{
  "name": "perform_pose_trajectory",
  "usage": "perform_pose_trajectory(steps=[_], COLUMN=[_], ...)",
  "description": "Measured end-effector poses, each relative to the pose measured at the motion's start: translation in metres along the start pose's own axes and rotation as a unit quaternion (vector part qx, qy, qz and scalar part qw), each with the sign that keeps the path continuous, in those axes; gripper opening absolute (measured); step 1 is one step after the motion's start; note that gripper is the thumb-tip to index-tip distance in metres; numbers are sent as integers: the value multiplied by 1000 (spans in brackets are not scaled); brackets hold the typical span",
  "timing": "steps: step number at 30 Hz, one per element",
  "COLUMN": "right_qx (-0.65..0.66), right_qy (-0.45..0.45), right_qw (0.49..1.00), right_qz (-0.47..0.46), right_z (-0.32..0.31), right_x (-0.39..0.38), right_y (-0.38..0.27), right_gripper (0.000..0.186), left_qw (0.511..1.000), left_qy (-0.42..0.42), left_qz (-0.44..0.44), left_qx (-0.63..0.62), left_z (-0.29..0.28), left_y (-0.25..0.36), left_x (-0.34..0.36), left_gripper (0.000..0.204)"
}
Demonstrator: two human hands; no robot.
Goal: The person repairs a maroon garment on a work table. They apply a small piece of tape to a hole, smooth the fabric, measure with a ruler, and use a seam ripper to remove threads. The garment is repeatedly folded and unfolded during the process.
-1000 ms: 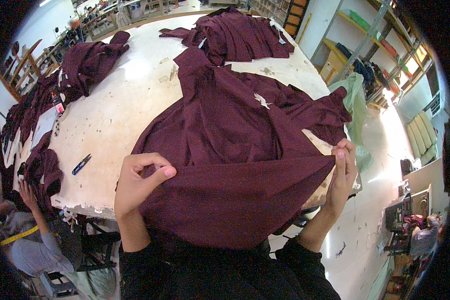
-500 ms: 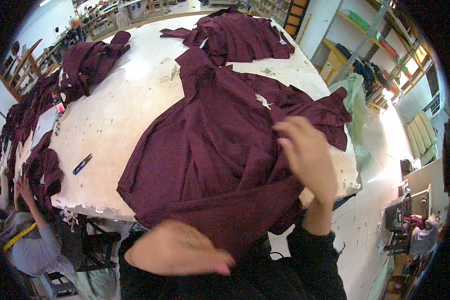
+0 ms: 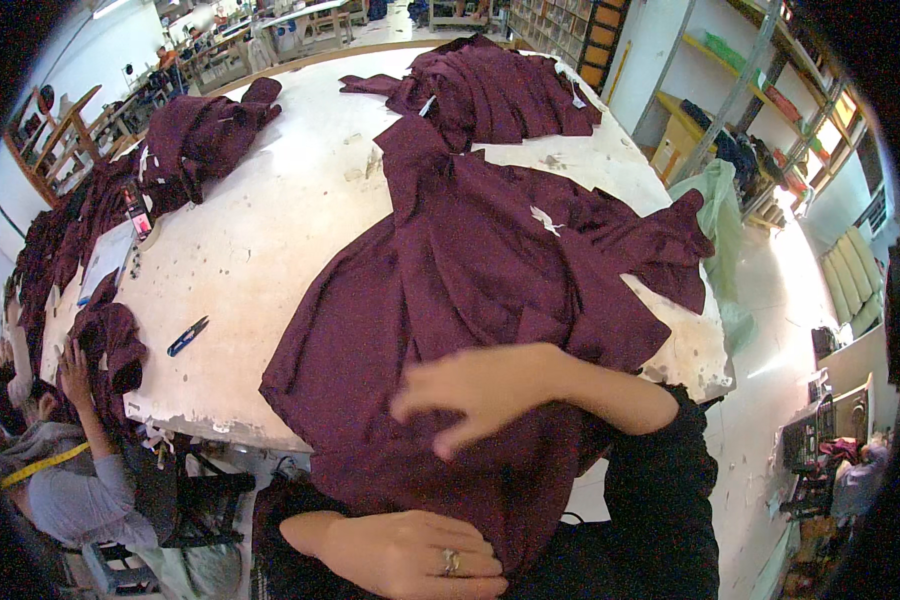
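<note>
A dark maroon garment (image 3: pixel 470 270) lies spread and creased over the near edge of the table, its lower part hanging toward me. My left hand (image 3: pixel 410 555), with a ring on one finger, rests at the hanging part, its fingers stretched side by side; their tips and the thumb are not clear. Over the lower middle of the cloth is my right hand (image 3: pixel 480 392), slightly blurred, fingers apart and nothing between them. Whether it touches the cloth I cannot tell. A small white tag (image 3: pixel 545 220) shows on the garment's upper right.
Blue thread snips (image 3: pixel 188 336) lie left of the garment on the pale table (image 3: pixel 230 270). More maroon garments (image 3: pixel 500 95) are heaped at the far end, others (image 3: pixel 205 135) along the left edge. A co-worker's hand (image 3: pixel 74 372) touches cloth at the left. Metal shelves (image 3: pixel 735 90) stand right.
My right hand has moved left and nearer, from the garment's right side to its lower middle. The cloth's right side now lies flatter and wider. My left hand has shifted slightly lower.
</note>
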State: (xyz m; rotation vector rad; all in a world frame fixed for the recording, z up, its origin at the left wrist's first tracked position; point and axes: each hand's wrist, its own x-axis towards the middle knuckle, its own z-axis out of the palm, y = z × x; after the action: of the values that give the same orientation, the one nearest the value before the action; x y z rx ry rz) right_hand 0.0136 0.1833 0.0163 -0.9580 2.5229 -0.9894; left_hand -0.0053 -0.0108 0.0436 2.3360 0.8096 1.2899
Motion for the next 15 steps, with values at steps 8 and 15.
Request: perform_pose_trajectory(steps=[8,15], right_qx=[-115,2], right_qy=[226,-188], right_qw=[955,966], right_qz=[151,175], right_z=[-29,28], right_x=[-28,-35], right_y=[11,-6], right_gripper=[18,24], left_qw=[990,987], left_qy=[127,59], left_qz=[52,122], left_qx=[8,-90], left_z=[-19,-30], left_y=[7,10], left_x=[12,15], left_gripper=[21,19])
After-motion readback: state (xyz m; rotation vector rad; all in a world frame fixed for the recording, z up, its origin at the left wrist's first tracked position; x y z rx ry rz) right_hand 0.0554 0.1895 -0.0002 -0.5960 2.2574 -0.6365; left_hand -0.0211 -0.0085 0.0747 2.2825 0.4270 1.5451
